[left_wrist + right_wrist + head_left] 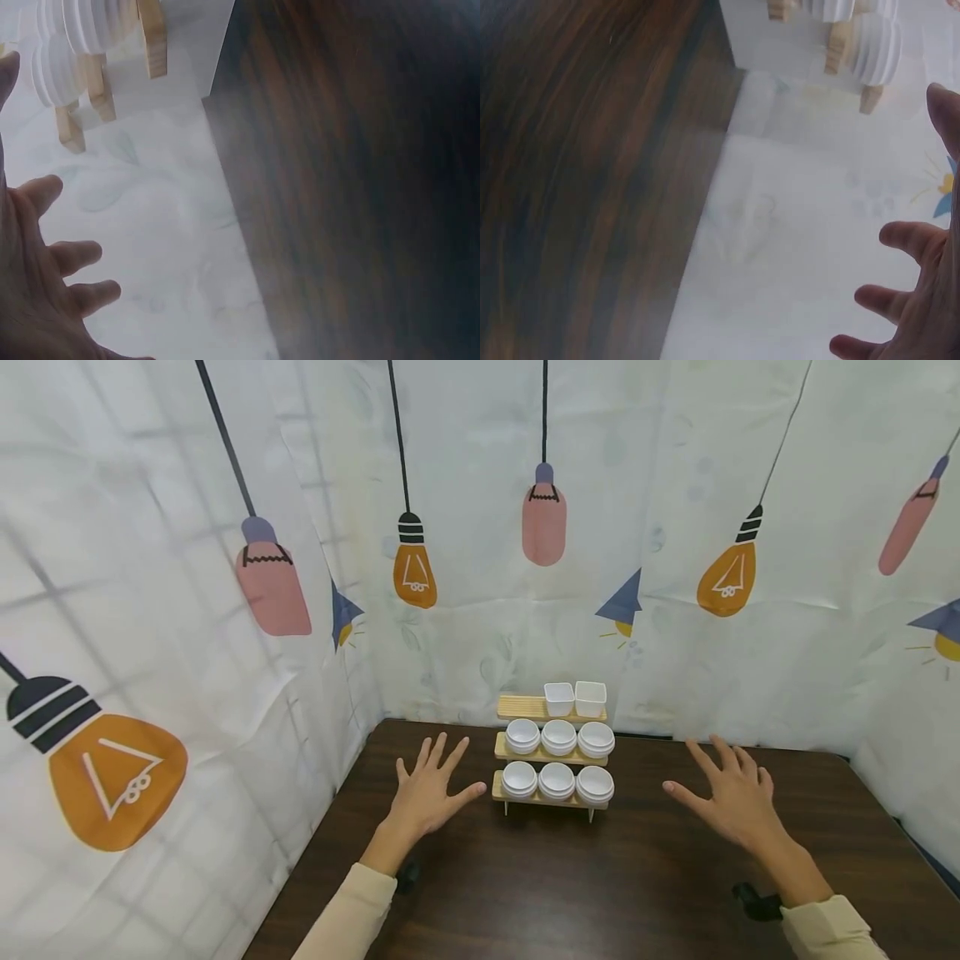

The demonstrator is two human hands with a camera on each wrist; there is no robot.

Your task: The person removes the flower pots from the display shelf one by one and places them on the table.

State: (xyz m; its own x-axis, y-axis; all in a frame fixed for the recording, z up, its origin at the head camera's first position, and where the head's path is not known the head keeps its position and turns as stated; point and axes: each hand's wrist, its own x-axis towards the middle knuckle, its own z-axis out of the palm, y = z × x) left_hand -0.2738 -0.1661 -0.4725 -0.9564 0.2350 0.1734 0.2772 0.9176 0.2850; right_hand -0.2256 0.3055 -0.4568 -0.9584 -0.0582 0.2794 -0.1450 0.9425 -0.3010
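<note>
Both hands are held out with their fingers spread, and neither holds anything. My left hand (423, 795) is to the left of a tiered wooden rack (551, 802), its thumb nearest the lowest tier. On the other side, farther from the rack, is my right hand (738, 797). White round bowls (557, 781) stand in rows on the lower two tiers, apparently stacked. Two white squarish cups (590, 697) sit at the right of the top tier. Ribbed bowls (56, 71) and rack ends show at the top of both wrist views.
A dark brown wooden table (570, 877) lies under the hands and the rack. Behind it and at the left hangs a pale cloth (480, 527) printed with lamps and bulbs. Black bands (756, 902) are on both wrists.
</note>
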